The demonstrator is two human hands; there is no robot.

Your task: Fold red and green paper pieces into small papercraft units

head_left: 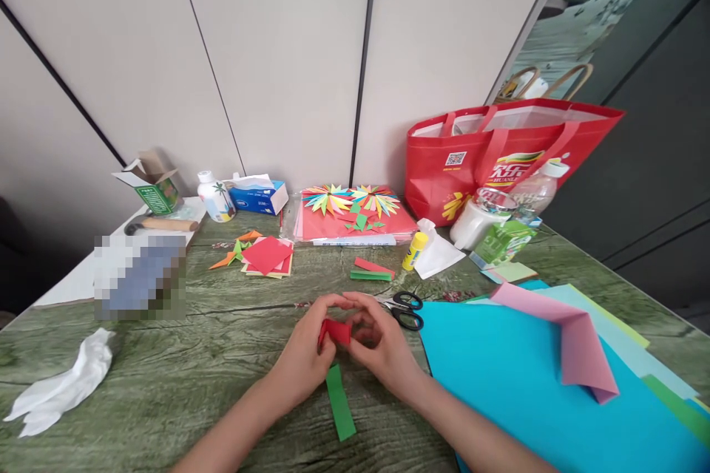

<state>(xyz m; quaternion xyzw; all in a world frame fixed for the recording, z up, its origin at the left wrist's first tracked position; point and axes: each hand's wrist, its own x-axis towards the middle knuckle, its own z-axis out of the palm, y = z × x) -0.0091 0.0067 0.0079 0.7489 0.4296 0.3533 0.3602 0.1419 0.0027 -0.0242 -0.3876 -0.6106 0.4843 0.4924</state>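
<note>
Between my two hands is a small folded piece of red paper [337,331], raised over the middle of the table. My left hand [306,344] is closed on its left side, thumb at the front. From the right, my right hand [382,340] pinches the other end, its fingers curled. A green paper strip [340,405] lies on the table just below my hands. Black-handled scissors [407,309] rest behind my right hand, their blades partly hidden by it. Farther back are a red strip [374,266] and a green strip [370,276], lying together.
Coloured sheets [499,369] cover the table's right side, a folded pink paper [582,347] on top. A yellow glue stick [415,251], tissue [438,251] and red bag [460,155] stand behind. Red squares [267,255] lie back left; a knife handle [169,224] and crumpled tissue [69,388] are farther left.
</note>
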